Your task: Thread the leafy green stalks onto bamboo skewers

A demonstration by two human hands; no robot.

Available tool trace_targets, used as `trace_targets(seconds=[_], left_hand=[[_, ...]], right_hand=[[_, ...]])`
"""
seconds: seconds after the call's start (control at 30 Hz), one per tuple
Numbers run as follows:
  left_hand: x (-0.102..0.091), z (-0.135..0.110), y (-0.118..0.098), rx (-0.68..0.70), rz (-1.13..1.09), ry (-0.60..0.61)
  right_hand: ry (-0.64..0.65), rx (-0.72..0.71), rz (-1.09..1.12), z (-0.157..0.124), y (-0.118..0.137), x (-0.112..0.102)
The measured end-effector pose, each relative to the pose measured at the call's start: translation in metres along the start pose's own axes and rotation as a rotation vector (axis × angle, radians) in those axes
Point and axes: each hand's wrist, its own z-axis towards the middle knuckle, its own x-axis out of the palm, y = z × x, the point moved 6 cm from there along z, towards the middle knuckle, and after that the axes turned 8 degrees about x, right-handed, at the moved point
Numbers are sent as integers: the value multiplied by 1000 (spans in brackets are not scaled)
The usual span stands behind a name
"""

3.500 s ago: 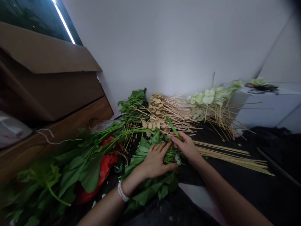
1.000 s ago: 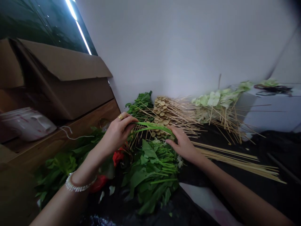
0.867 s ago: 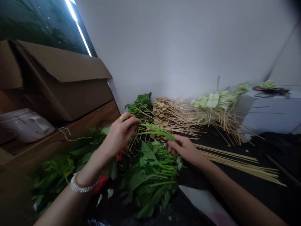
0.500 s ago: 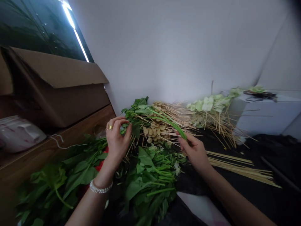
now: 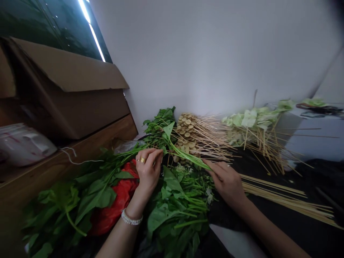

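Note:
My right hand (image 5: 227, 180) pinches the cut end of a green leafy stalk (image 5: 182, 153) that slants up to the left over the skewers. My left hand (image 5: 148, 170), with a gold ring and a pearl bracelet on the wrist, has its fingers pinched together near the stalk's leafy part; what it grips is hidden. Below both hands lies a heap of picked green leaves and stems (image 5: 176, 199) on a black sheet (image 5: 285, 222).
Loose greens (image 5: 72, 200) lie over a red bag (image 5: 118, 200) at the left. Mushroom skewers (image 5: 199, 138), pale cabbage skewers (image 5: 255, 125) and bare bamboo sticks (image 5: 282, 193) spread behind and right. A cardboard box (image 5: 72, 93) and wooden ledge stand left, a white wall behind.
The left hand rose from the leaf heap, ran along the stalk and has now come down lower. The right hand kept the stalk's end throughout and tilted its leafy tip up to the left.

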Motion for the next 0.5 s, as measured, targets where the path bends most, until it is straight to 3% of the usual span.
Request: trace_targets(seconds=[0.3,0.5], left_hand=[[26,-3,-7,198,8,347],[23,-4,1,205,29,321]], right_hand=[[18,-230,-216,-4,15,-1],[38,-161,-240,-3,10,1]])
